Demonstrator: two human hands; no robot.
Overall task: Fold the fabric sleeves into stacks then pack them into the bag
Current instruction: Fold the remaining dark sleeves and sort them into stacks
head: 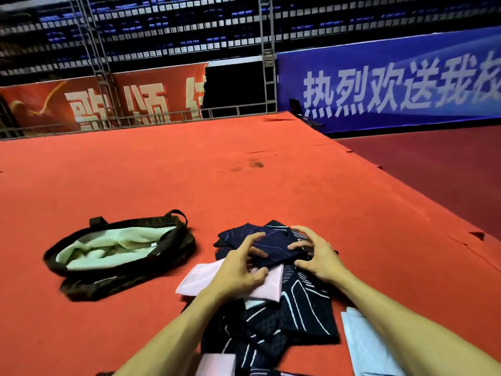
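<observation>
**Hands work through dark patterned sleeves on a red-carpeted stage**

A blue banner point(393, 82) at the back right carries large white Chinese characters reading 热烈欢送我校, cut off at the frame's edge. To its left a red banner point(108, 101) shows pale characters only partly legible behind a metal truss point(267, 50), with rows of dim stadium seating rising above both.

On the red carpet point(189, 172) in front, a person kneels or sits over a loose heap of fabric sleeves point(303, 302). Most are navy with thin white and blue line patterns; a pale pink sleeve point(268, 286) lies across the middle of the heap, and a light blue sleeve point(363, 346) sits at its right edge, partly under the right forearm. At the far end of the heap, a folded navy sleeve point(273, 248) rests on top of others and is gripped from both sides. The left hand point(238, 270) is half curled, thumb and fingers pinching the near left edge of that folded piece. The right hand point(317, 256) is spread wider, fingers arched over and pressing its right end.

Well to the left, apart from the heap, a dark bag point(122, 283) lies open on the carpet, its mouth gaping toward the camera, showing a mint-green lining or cloth inside.
</observation>
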